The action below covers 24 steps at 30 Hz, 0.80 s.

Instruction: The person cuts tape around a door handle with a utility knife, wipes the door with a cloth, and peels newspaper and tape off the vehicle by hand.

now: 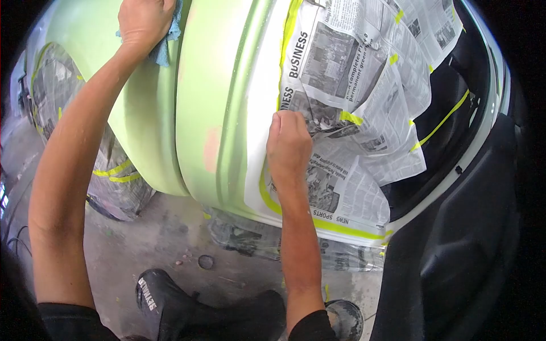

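Near the top edge, my left hand is closed on a blue cloth and presses it to a pale green car body panel. The cloth is partly hidden under the fingers. My right hand is curled closed at the edge of the masked opening, over the yellow masking tape and newspaper. What its fingers hold, if anything, is hidden. A dark gap divides the panel from a second green panel, which bears a pinkish patch and a white border along the tape.
At left, a wheel is wrapped in plastic and yellow tape. The dark car interior and a black door panel lie to the right. Below, the grey floor holds a dark ring near my feet.
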Motion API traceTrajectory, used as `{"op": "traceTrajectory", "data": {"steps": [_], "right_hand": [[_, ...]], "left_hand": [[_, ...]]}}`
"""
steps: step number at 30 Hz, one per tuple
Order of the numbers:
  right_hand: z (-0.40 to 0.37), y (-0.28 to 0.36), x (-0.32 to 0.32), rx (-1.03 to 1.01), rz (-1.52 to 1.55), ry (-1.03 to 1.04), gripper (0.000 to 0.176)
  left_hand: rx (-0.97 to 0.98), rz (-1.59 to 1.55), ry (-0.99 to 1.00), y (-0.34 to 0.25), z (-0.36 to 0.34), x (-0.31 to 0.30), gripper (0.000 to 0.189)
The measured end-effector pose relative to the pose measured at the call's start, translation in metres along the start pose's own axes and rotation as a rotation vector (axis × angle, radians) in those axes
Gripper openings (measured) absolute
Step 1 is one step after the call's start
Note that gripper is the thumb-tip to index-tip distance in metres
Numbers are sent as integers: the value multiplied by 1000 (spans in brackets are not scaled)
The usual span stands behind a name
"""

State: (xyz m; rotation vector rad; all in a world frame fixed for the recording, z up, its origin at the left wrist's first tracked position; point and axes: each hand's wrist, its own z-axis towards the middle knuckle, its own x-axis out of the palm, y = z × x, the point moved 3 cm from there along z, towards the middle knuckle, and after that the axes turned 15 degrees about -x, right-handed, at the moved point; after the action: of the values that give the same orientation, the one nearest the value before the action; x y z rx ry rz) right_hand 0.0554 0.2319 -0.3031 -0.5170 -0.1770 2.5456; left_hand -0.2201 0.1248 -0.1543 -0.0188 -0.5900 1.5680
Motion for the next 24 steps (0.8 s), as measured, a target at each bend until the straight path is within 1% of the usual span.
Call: {"op": "traceTrajectory", "data": {"steps": [1,5,8,11,14,17,19,20,23,24], "right_hand": [[2,1,0,-10,-53,30,9],[9,2,2,-30,-189,106,13],[6,-7,6,98,-8,39,11],[-1,-18,9,162,250,-8,11],[-3,-11,2,178,302,-55,12],[0,-6,-1,87,248,-101,12],[6,-3,-2,42,171,-75,10],[9,-2,-3,19,131,-62,9],[11,1,1,2,38,-95,3],[11,2,3,25,0,-70,2]], "left_hand": [[24,-6,-18,1,-1,0,20],[12,-7,17,0,0,0,20],[-11,-5,38,-2,1,0,20],[-7,5,36,-1,2,0,20],[-13,11,40,-1,0,0,20],[1,16,27,1,0,0,20],[31,8,10,4,-1,2,20],[16,1,25,2,-1,0,19],[-16,-19,49,-1,0,-2,19],[-15,-24,48,0,1,-1,19]]}}
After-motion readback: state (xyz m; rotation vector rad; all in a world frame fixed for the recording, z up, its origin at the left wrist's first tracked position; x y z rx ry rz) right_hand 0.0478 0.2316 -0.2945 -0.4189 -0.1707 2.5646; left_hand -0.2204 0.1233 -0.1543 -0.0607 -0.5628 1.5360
